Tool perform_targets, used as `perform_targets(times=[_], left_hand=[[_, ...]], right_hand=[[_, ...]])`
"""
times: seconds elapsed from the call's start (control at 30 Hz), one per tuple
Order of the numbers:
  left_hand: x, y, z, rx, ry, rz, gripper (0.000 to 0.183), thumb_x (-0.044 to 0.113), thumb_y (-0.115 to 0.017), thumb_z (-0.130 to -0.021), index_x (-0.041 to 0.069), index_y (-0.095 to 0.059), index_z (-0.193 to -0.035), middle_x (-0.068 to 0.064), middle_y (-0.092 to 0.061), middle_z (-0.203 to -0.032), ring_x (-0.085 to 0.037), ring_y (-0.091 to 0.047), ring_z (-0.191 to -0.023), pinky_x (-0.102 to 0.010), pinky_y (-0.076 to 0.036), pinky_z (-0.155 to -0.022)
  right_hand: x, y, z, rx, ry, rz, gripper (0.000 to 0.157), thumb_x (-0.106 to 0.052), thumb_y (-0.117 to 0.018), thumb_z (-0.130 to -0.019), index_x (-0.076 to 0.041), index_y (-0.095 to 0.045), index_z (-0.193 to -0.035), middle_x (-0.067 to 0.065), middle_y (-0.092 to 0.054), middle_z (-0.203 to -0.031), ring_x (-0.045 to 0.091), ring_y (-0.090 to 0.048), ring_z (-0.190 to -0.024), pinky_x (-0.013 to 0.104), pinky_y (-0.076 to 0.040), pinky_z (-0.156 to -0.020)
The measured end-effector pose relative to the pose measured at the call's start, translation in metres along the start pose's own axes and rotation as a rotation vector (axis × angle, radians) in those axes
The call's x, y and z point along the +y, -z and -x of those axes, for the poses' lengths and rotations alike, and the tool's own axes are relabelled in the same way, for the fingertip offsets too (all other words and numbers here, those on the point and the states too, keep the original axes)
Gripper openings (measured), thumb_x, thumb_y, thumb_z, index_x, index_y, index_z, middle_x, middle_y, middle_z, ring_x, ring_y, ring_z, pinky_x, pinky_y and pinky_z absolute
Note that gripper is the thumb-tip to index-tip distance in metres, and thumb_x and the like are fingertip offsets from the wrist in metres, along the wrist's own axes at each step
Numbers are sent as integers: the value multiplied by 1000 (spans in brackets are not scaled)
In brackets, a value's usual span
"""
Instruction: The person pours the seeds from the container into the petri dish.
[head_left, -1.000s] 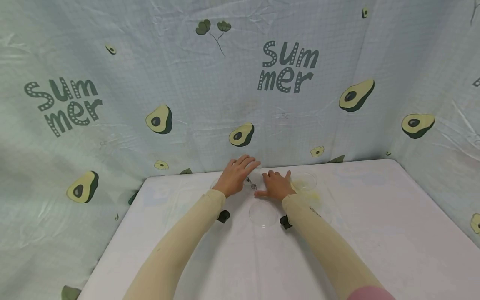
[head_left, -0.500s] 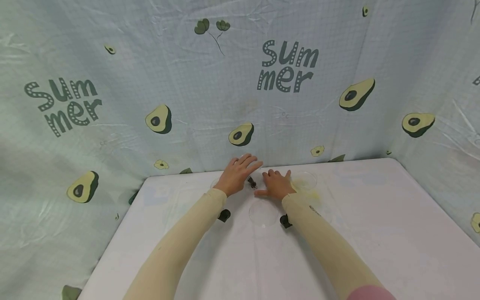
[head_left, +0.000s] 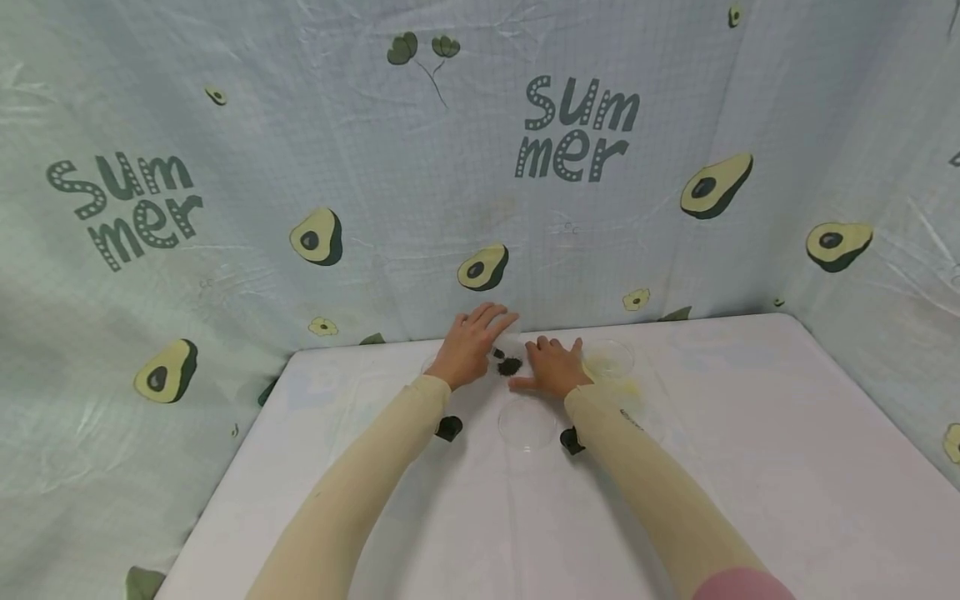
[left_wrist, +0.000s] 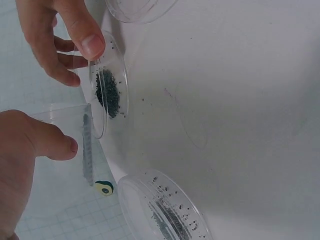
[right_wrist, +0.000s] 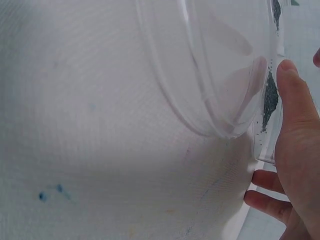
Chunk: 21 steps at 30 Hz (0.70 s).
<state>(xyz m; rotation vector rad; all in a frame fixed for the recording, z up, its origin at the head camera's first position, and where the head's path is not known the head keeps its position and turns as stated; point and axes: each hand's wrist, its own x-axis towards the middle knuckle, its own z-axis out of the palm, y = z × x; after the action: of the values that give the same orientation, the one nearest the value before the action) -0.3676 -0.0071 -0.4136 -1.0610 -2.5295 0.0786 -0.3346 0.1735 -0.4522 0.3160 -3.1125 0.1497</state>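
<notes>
In the head view my left hand [head_left: 465, 346] is at the table's far edge, gripping a clear straight-sided container [left_wrist: 70, 117] with dark granules along its lower edge. Just below it in the left wrist view is a petri dish [left_wrist: 124, 80] with a heap of dark granules [left_wrist: 111, 92]. My right hand [head_left: 553, 368] holds this dish at its side, thumb on the near side and fingers around the far side. Whether the container is a box or a bag I cannot tell.
An upturned-looking clear round dish [head_left: 527, 423] lies nearer on the white table [head_left: 465, 533]. Another dish [head_left: 609, 360] with yellow content or stain stands to the right. A dish with dark granules [left_wrist: 167, 220] sits under my left wrist. A printed cloth [head_left: 420, 183] hangs behind.
The dark patch between my hands has grown from sparse specks to a compact heap in the dish. My left hand has shifted slightly; the right hand stays put.
</notes>
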Motion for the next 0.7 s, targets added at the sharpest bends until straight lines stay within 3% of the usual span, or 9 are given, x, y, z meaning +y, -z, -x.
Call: perform_targets(times=[0.13,0.27,0.5,0.7], left_hand=[[-2,-1,1,4,60,80,79,0,-72,-80,24,-37,-147,0,-42,-147,-19,-35,-139,-45,-44,-97],[-4,0,5,9,75,130,82,2,-75,-78,23,-36,-147,-1,-42,-146,-20,-36,-139,-46,-44,-96],[-14,5,14,44,139,167,90,7,-81,-73,22,-33,-148,-3,-40,-148,-21,-35,-140,-48,-42,-102],[-21,8,23,77,152,211,94,12,-86,-69,17,-34,-148,-8,-41,-148,-26,-38,-138,-50,-39,-105]], right_hand=[[1,-1,0,19,7,-11,88,-73,-58,-79,-7,-51,-137,16,-55,-132,36,-51,-124,74,-25,-105],[2,-3,2,36,9,-16,87,-73,-58,-80,-7,-50,-137,17,-55,-132,37,-50,-124,75,-25,-105],[0,-6,2,53,9,-49,87,-69,-59,-81,-6,-46,-140,17,-52,-135,40,-48,-127,73,-22,-108],[-1,-11,1,78,-1,-98,90,-69,-61,-81,-6,-43,-143,18,-49,-140,40,-47,-128,73,-21,-108]])
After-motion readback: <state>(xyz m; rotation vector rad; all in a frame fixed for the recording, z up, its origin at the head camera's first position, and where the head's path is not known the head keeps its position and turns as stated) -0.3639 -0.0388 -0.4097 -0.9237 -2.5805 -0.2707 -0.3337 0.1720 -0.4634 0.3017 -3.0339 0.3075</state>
